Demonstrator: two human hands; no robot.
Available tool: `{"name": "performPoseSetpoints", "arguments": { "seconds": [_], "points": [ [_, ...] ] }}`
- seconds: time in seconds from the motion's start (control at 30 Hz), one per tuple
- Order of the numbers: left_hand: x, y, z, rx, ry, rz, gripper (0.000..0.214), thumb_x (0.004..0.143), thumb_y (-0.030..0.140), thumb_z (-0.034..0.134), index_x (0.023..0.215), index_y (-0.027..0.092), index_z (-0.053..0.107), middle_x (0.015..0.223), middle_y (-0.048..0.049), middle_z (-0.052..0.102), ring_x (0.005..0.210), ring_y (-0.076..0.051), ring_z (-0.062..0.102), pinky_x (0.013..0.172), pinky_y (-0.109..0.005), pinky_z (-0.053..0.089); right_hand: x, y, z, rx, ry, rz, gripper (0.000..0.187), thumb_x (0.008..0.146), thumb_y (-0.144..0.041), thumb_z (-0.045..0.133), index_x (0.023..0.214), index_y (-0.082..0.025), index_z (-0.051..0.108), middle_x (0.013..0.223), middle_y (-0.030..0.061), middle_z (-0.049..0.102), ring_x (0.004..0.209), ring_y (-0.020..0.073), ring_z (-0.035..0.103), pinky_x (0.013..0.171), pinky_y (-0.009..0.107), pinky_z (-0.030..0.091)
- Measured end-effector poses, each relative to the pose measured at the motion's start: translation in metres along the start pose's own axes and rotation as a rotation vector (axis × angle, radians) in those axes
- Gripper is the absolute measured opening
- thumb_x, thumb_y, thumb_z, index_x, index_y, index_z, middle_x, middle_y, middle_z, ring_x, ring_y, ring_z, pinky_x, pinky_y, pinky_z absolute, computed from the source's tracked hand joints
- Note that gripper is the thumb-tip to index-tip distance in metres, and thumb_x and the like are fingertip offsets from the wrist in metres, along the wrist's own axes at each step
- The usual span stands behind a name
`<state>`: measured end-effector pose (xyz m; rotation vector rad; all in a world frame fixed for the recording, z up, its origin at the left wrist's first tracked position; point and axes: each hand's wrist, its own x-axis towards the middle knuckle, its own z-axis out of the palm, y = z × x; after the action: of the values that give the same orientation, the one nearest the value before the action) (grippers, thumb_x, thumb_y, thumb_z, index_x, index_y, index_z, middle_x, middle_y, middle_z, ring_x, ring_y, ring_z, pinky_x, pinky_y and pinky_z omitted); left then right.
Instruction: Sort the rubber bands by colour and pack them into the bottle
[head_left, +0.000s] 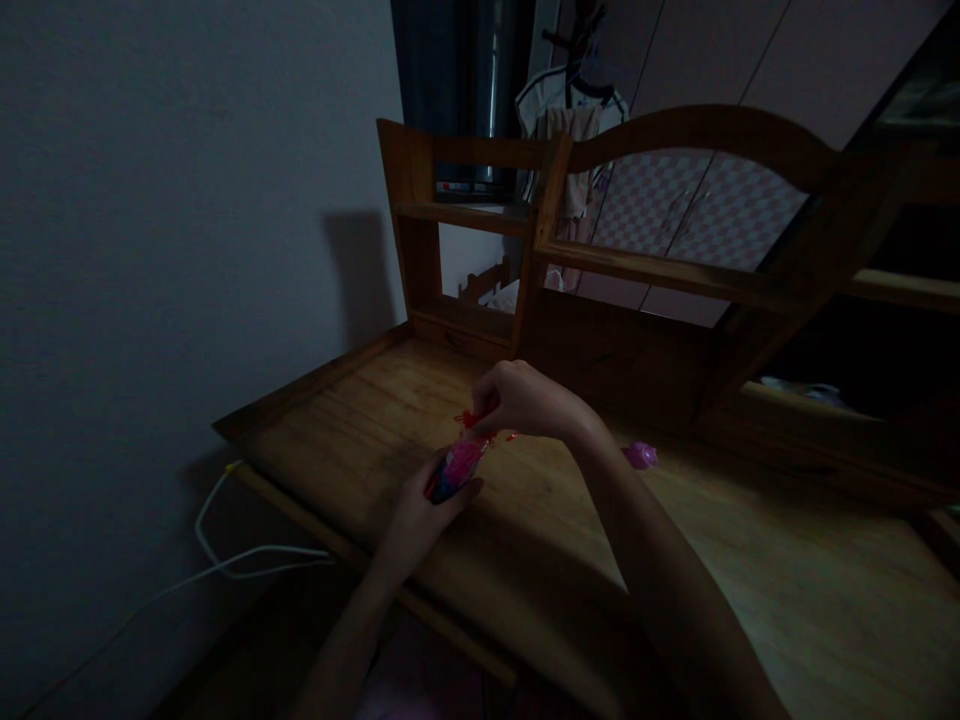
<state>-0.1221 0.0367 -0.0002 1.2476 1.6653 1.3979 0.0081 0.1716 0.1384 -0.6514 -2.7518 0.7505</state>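
Note:
My left hand [420, 505] is wrapped round a small pink and dark blue bundle [462, 463], low over the wooden desktop. Its exact kind is hard to make out in the dim light. Above it, my right hand [525, 400] bends down with the fingers pinched on thin red string [469, 419] at the bundle's top. Loose red ends stick out on both sides of these fingertips. The fingers hide part of the string, so I cannot tell whether it is tied to the bundle. A small purple object [642, 456] lies on the desk beyond my right forearm.
The desktop [337, 430] has a raised wooden shelf unit [544, 200] along its back. A white wall [187, 200] stands at the left. White cable [262, 549] hangs by the desk's left front edge. Clothes [574, 130] hang behind the shelves, before a pale cupboard [675, 210].

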Motion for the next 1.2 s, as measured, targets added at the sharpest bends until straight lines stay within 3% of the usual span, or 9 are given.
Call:
{"name": "performPoseSetpoints", "arguments": {
  "seconds": [0.27, 0.53, 0.73, 0.93, 1.2],
  "points": [
    [0.004, 0.005, 0.002, 0.038, -0.039, -0.031, 0.053, 0.074, 0.048, 0.07, 0.117, 0.017, 0.061, 0.105, -0.0047, 0.07, 0.096, -0.024, 0.066, 0.085, -0.032, 0.05, 0.007, 0.032, -0.004, 0.167, -0.138, 0.037, 0.026, 0.067, -0.034, 0.08, 0.082, -0.014, 0.077, 0.07, 0.0038, 0.072, 0.065, 0.0139, 0.064, 0.057, 0.02, 0.044],
    [0.009, 0.012, 0.002, 0.017, -0.059, -0.059, 0.051, 0.073, 0.048, 0.07, 0.114, 0.018, 0.064, 0.102, -0.0044, 0.072, 0.094, -0.023, 0.067, 0.086, -0.032, 0.051, 0.011, 0.06, -0.008, 0.299, -0.305, -0.072, 0.029, 0.078, -0.034, 0.07, 0.096, -0.012, 0.075, 0.083, 0.0042, 0.073, 0.071, 0.0124, 0.063, 0.063, 0.02, 0.045],
    [0.009, 0.009, 0.003, -0.006, -0.071, -0.033, 0.052, 0.075, 0.046, 0.069, 0.118, 0.019, 0.062, 0.111, -0.0059, 0.07, 0.102, -0.024, 0.065, 0.091, -0.034, 0.049, 0.006, 0.064, -0.011, 0.471, -0.413, -0.048, 0.024, 0.081, -0.023, 0.065, 0.101, -0.012, 0.073, 0.091, 0.0036, 0.072, 0.078, 0.0113, 0.063, 0.073, 0.021, 0.048],
    [0.009, 0.011, 0.003, -0.005, -0.065, -0.044, 0.051, 0.073, 0.046, 0.07, 0.115, 0.018, 0.064, 0.106, -0.006, 0.072, 0.097, -0.024, 0.067, 0.088, -0.034, 0.051, 0.012, 0.064, -0.002, 0.588, -0.305, 0.065, 0.019, 0.073, -0.016, 0.07, 0.092, -0.013, 0.071, 0.083, 0.0027, 0.072, 0.074, 0.0116, 0.067, 0.071, 0.022, 0.052],
    [0.008, 0.005, 0.005, -0.014, -0.06, -0.035, 0.051, 0.074, 0.048, 0.069, 0.115, 0.018, 0.063, 0.106, -0.0058, 0.072, 0.096, -0.023, 0.067, 0.088, -0.033, 0.051, 0.016, 0.051, 0.004, 0.41, -0.151, 0.085, 0.012, 0.068, -0.011, 0.07, 0.081, -0.01, 0.07, 0.071, 0.003, 0.071, 0.062, 0.0115, 0.066, 0.058, 0.02, 0.052]
  ]
}}
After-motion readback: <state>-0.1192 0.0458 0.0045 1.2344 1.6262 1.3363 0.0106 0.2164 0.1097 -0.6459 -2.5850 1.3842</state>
